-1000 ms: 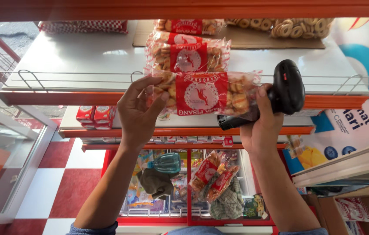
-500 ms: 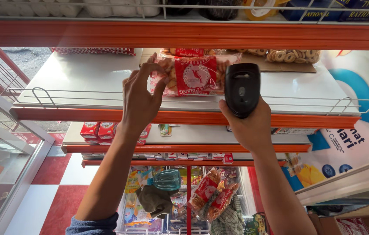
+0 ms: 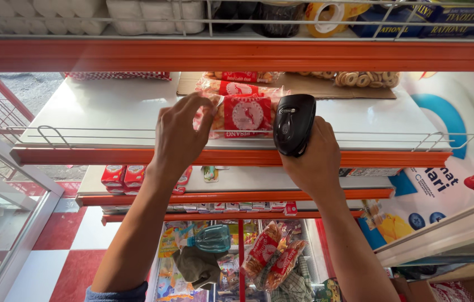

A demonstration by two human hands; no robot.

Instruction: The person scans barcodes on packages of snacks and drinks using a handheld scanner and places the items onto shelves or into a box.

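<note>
Snack packet (image 3: 246,113): red label, lying on the white shelf (image 3: 108,109) behind its wire rail (image 3: 136,132). Pinched at its edge by the left hand (image 3: 180,134). Black scanner (image 3: 293,123) gripped closed in the right hand (image 3: 315,162), just right of the packet. Risk judged: packet snagged on the rail; a loose pinch could drop it.

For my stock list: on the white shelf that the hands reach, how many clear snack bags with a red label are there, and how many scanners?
Red-labelled snack bags: 3
Black scanner: 1
Total: 4
</note>
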